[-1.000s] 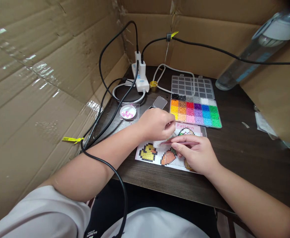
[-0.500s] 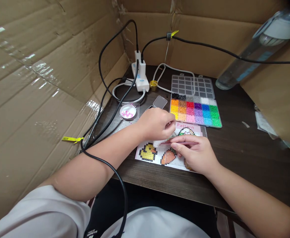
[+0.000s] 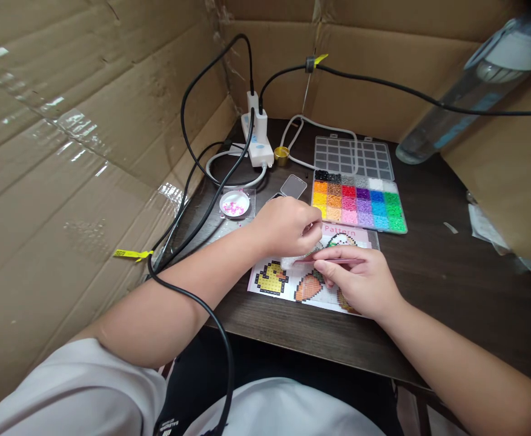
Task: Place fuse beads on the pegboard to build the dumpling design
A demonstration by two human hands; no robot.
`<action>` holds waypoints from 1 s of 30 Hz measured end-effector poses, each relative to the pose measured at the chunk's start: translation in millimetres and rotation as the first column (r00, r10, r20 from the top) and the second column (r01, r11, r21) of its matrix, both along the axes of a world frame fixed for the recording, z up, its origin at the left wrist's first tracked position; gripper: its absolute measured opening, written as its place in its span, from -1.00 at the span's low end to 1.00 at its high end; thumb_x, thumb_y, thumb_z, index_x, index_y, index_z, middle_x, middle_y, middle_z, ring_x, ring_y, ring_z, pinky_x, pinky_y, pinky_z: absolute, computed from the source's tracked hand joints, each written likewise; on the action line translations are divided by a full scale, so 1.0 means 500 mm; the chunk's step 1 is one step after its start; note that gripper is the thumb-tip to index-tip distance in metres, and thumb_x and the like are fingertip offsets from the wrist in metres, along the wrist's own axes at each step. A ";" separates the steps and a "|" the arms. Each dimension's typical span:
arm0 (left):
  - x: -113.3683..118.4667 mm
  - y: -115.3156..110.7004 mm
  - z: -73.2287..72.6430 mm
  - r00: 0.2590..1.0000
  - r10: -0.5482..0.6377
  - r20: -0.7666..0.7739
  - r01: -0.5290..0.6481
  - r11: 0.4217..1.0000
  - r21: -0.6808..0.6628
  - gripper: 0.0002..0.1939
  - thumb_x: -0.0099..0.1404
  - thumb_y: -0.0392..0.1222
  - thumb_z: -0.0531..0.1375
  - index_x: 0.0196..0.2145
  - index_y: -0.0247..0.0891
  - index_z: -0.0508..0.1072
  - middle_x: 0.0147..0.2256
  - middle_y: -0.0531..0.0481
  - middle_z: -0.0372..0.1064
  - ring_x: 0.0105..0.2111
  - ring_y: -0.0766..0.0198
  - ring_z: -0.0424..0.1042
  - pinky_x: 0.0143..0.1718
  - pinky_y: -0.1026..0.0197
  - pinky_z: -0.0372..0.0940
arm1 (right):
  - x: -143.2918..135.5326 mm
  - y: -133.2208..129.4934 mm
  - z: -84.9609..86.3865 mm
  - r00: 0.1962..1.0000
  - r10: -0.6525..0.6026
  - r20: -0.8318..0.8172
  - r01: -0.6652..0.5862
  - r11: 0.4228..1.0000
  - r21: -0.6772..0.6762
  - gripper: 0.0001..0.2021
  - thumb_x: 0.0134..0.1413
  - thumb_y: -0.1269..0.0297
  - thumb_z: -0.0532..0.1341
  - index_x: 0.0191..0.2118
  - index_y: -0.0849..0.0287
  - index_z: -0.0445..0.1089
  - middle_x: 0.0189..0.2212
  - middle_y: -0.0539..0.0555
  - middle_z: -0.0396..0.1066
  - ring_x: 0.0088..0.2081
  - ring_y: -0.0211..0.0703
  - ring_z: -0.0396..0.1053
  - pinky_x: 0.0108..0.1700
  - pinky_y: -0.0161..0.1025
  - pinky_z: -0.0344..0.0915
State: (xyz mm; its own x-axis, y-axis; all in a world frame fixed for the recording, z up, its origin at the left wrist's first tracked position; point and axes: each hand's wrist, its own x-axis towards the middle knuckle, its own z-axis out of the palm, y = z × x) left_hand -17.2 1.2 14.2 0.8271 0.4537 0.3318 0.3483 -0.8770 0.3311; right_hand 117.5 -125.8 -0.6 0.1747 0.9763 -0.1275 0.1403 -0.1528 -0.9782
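My right hand [image 3: 360,275] pinches a pair of thin pink tweezers [image 3: 344,261], their tips pointing left toward a whitish, see-through piece [image 3: 287,263]. Above that piece my left hand [image 3: 287,227] is closed with bent fingers; whatever they hold is hidden. Both hands are over a printed pattern sheet [image 3: 265,293] that shows a yellow duck, an orange carrot and other pixel figures. Part of the sheet is covered by the hands. Behind them stands an open bead box [image 3: 360,203] with beads sorted by colour, its clear lid folded back.
A white dish [image 3: 235,204] of pink and white beads sits on a clear pegboard at left. Near it are a small clear lid [image 3: 293,186], a gold cup [image 3: 281,156] and a power strip [image 3: 259,148]. Black cable [image 3: 201,297] crosses over my left forearm. A bottle [image 3: 465,97] stands back right.
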 end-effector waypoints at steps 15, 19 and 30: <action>-0.001 0.001 -0.002 1.000 -0.012 0.009 0.012 1.000 0.000 -0.73 0.19 -0.24 0.05 -0.47 -0.29 0.55 -0.52 -0.05 0.49 -0.52 0.26 0.41 -0.49 0.20 0.15 | 0.002 -0.001 -0.004 0.999 0.014 0.043 -0.014 1.000 -0.008 -0.86 -0.05 0.23 0.37 -0.38 0.18 0.59 -0.60 0.04 0.50 -0.64 -0.27 0.34 -0.58 -0.30 0.33; -0.001 0.001 -0.002 1.000 -0.016 0.013 0.016 1.000 -0.006 -0.73 0.19 -0.24 0.05 -0.46 -0.29 0.55 -0.52 -0.05 0.49 -0.51 0.25 0.42 -0.48 0.21 0.16 | 0.006 -0.002 -0.001 0.999 -0.034 -0.022 0.033 0.998 -0.051 -0.82 -0.09 0.18 0.40 -0.40 0.19 0.57 -0.70 0.00 0.40 -0.69 -0.29 0.27 -0.64 -0.32 0.27; 0.001 -0.001 -0.001 1.000 0.000 -0.003 0.000 1.000 -0.019 -0.71 0.20 -0.22 0.05 -0.47 -0.29 0.56 -0.53 -0.07 0.48 -0.50 0.22 0.43 -0.47 0.18 0.17 | 0.008 -0.003 -0.001 1.000 0.000 0.003 0.000 0.999 -0.037 -0.85 -0.09 0.18 0.40 -0.40 0.14 0.58 -0.67 0.00 0.43 -0.66 -0.26 0.31 -0.61 -0.28 0.32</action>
State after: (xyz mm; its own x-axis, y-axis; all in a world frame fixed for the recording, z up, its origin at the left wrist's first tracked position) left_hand -16.6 0.8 13.6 0.8279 0.4603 0.3206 0.3496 -0.8704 0.3468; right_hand 121.5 -127.2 -1.1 0.1752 0.9709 -0.1635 0.1433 -0.1894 -0.9714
